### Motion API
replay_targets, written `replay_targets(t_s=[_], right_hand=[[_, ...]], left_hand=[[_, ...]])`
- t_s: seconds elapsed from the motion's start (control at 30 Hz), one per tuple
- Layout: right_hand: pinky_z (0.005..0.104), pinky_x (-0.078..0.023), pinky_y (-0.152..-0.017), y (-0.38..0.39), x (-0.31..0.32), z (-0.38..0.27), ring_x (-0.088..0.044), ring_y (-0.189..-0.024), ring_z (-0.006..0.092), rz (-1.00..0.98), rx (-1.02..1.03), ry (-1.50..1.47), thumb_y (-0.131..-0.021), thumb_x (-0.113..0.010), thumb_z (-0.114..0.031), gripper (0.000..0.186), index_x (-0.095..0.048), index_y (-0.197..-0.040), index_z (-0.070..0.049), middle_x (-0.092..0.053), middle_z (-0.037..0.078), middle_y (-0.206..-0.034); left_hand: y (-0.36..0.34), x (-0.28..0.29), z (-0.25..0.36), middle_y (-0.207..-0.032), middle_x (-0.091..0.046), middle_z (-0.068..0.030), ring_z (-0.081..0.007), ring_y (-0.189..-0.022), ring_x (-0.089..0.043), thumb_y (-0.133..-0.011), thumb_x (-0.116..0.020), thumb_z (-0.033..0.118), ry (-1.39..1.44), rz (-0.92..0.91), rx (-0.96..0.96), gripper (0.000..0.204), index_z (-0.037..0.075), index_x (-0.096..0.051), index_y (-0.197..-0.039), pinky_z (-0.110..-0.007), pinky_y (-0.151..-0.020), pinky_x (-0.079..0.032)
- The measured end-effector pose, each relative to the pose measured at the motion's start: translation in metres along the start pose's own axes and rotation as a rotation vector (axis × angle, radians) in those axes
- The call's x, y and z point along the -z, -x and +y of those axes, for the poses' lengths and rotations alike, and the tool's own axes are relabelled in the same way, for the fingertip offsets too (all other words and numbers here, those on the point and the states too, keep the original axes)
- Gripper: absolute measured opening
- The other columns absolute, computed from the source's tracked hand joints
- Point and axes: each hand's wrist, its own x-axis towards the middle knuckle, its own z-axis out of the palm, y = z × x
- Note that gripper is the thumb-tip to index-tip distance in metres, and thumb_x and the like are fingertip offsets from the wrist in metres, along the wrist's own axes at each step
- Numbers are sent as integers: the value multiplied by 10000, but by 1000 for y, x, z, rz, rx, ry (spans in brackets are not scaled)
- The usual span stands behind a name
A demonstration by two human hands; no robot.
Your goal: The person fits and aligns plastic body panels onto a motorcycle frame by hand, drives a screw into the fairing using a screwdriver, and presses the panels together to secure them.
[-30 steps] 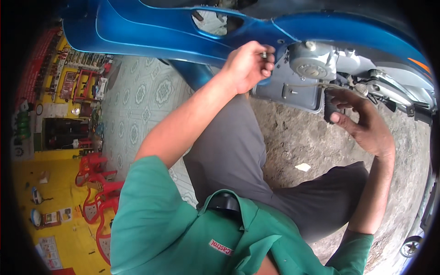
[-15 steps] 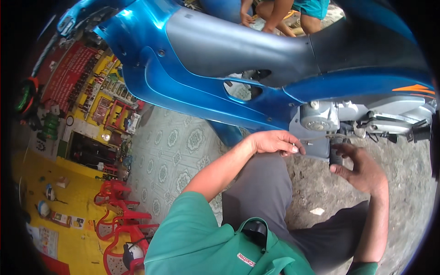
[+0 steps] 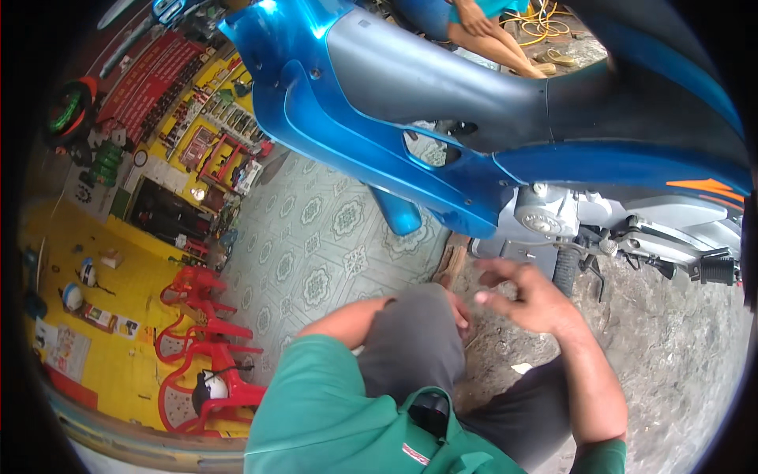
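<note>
A blue and grey motorbike stretches across the top of the view, its silver engine cover and ribbed black footrest rubber at the right. In front of the engine, apart from it, hovers my right hand, thumb and fingers parted with nothing seen between them. My left hand hangs low beside my left knee, which hides most of it. Only part of its fingers shows, so what it may hold stays hidden. A brown wooden block lies on the floor near both hands.
Pale patterned tiles meet rough concrete under the bike. Red plastic chairs line a yellow wall at the left, below tool racks. Beyond the bike sits another person, near a coiled yellow hose.
Both hands have drawn back from the engine. My left hand dropped beside the knee; my right moved left, away from the footrest. The view has shifted, bringing the wooden block into sight.
</note>
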Motion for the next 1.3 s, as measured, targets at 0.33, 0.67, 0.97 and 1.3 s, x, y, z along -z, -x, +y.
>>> replay_targets(t_s=[0.33, 0.67, 0.97, 1.3], right_hand=[[441, -526, -956, -31, -30, 29, -688, -1112, 369, -320, 94, 241, -876, -741, -507, 652, -624, -1365, -92, -719, 202, -1203], [440, -445, -1110, -43, -56, 69, -558, -1338, 386, -824, -135, 433, -858, -673, -687, 938, -495, -1503, -30, -586, 240, -1437], [442, -478, -1067, -55, -68, 80, -601, -1274, 383, -660, -245, 551, -875, -684, -647, 866, -538, -1468, -33, -623, 238, -1382], [529, -321, -1165, -66, -19, 8, -511, -1330, 282, 486, 337, 1096, -815, -816, -330, 620, -597, -1357, -124, -577, 101, -1375]], left_hand=[[89, -100, 33, -914, -683, -27, -65, -801, -634, -659, -832, 424, -174, 756, 113, 561, 60, -643, -1042, -233, -734, -518], [133, -50, 85, -1103, -730, -106, -176, -1023, -682, -971, -647, 206, -301, 213, -205, 277, 8, -636, -1164, -324, -916, -527], [139, -9, 21, -993, -721, -162, -232, -938, -697, -1004, -638, 270, 133, 535, -164, 279, 20, -646, -1128, -354, -840, -548], [202, 45, 31, -985, -679, -94, -180, -937, -669, -1027, -649, 298, -217, 808, -495, 265, 71, -520, -1071, -335, -841, -538]])
